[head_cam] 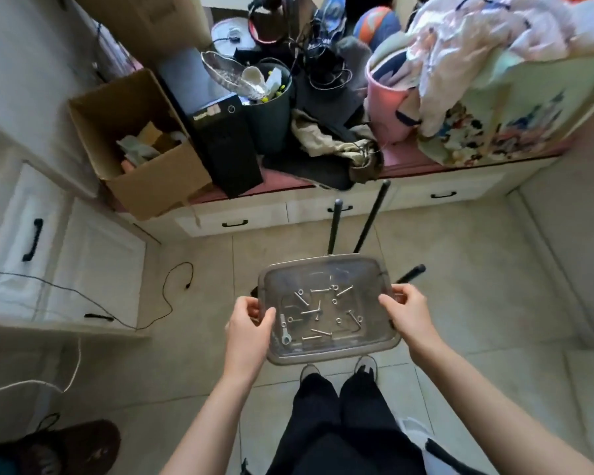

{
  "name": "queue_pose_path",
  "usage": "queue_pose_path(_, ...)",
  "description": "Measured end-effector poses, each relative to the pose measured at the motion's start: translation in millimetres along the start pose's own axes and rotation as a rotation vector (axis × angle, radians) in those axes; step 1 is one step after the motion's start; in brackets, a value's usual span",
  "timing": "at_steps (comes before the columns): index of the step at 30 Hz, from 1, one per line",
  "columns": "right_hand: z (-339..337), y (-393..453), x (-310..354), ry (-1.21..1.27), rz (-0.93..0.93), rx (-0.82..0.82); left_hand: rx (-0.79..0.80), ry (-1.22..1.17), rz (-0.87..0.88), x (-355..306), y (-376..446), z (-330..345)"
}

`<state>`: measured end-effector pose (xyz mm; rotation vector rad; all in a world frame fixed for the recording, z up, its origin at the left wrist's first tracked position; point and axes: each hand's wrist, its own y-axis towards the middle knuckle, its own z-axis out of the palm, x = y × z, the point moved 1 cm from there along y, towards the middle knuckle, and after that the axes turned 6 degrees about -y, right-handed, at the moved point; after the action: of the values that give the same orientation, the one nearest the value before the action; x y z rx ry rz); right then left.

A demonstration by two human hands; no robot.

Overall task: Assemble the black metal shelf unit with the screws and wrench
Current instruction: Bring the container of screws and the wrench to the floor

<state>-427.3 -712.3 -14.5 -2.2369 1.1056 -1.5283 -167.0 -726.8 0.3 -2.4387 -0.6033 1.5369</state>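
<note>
1. A person standing on a tiled floor (460,303) holds a clear plastic tray (326,265) at both short ends, above their shoes.
2. The left hand (249,325) has its fingers curled round the tray's 9 o'clock rim; the right hand (408,311) grasps the 3 o'clock rim.
3. Loose screws (318,334), washers and a small wrench (284,332) lie scattered inside the tray.
4. Black metal shelf legs (371,217) rise at 12 o'clock beyond the tray, before white drawers (234,217).
</note>
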Motion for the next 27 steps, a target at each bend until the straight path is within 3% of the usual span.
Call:
queue_pose_path(13,-109.7,48.3,-36.3,0.134,0.129,-0.268,0.226,0.102,0.172,-68.7,31.6,138.8)
queue_pose_path(27,-277.6,162.2,-85.0,0.180,0.109,-0.201,0.178,0.172,0.094,-124.2,-12.0,336.4)
